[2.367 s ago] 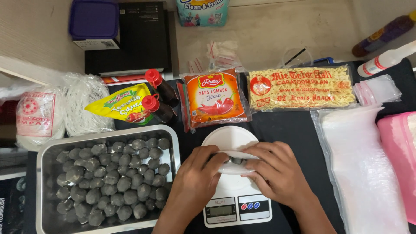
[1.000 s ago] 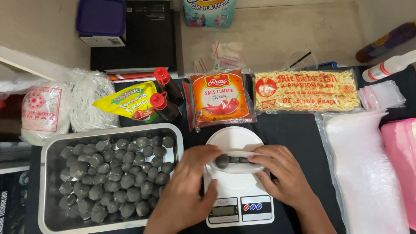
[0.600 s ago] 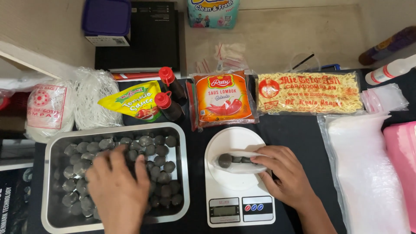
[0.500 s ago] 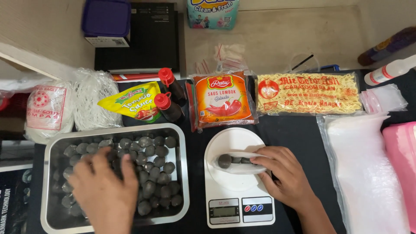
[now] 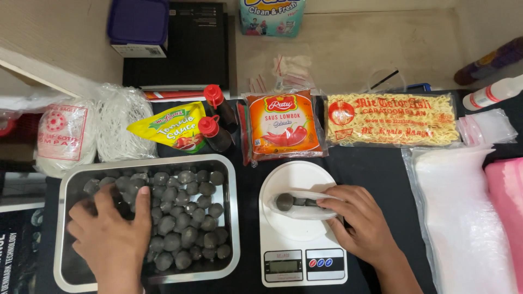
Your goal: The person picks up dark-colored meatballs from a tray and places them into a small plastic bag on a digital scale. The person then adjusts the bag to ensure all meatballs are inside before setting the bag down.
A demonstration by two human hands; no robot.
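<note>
Now the left hand [image 5: 111,239] is laid palm-down inside the rectangular stainless-steel tray [image 5: 233,218], fingers spread wide over the heap of round grey meatballs [image 5: 185,218]; whether one is gripped beneath the palm cannot be told. The wrist is angled in from the bottom edge. The right hand [image 5: 362,223] is stretched in from the lower right, its fingertips [image 5: 324,202] pinched on the mouth of a small clear plastic bag [image 5: 305,207], which is lain flat on the round white platform of a white digital kitchen scale [image 5: 302,261]. A few grey meatballs are seen inside the bag, the clearest near its left end.

A black table surface [image 5: 376,169] is spread beneath everything. Behind the tray, two small dark sauce bottles with red caps [image 5: 215,122], a yellow sauce pouch [image 5: 169,128] and an orange chilli-sauce sachet [image 5: 282,126] are lined up, with a clear packet of yellow dried noodles [image 5: 395,120] further right. White rice noodles in plastic [image 5: 117,128] are seen at left, a stack of clear bags [image 5: 457,218] at right.
</note>
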